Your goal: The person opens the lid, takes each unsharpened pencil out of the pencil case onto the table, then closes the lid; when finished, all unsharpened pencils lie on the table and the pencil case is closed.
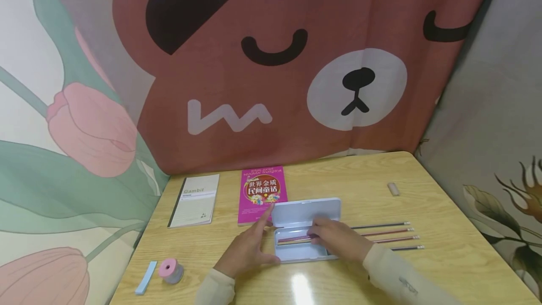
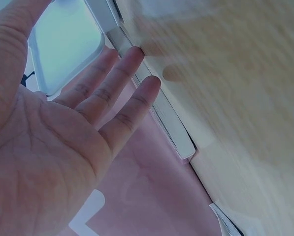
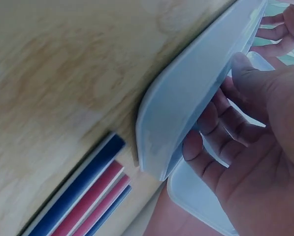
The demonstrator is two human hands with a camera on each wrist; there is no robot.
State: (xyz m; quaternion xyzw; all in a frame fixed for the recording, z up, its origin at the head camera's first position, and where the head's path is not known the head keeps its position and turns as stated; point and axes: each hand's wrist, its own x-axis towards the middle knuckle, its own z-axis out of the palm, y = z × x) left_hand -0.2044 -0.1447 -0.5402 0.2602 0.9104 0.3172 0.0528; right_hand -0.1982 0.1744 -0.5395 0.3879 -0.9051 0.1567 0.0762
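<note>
A light-blue pencil case lies on the table, its hinged lid raised at the back. Several slim pencils, reddish and yellow, lie slantwise inside it. With spread fingers and thumb, my left hand steadies the case's left end; the left wrist view has that palm with fingers extended. My right hand reaches in from the right and pinches the pencils near their right ends. In the right wrist view the curled fingers dip behind the case wall, which hides their tips.
Several eraser-tipped pencils, dark and red, lie in a row right of the case. Behind it is a pink book, with a notebook farther left. A pink-topped spool, a blue strip and an eraser sit farther out.
</note>
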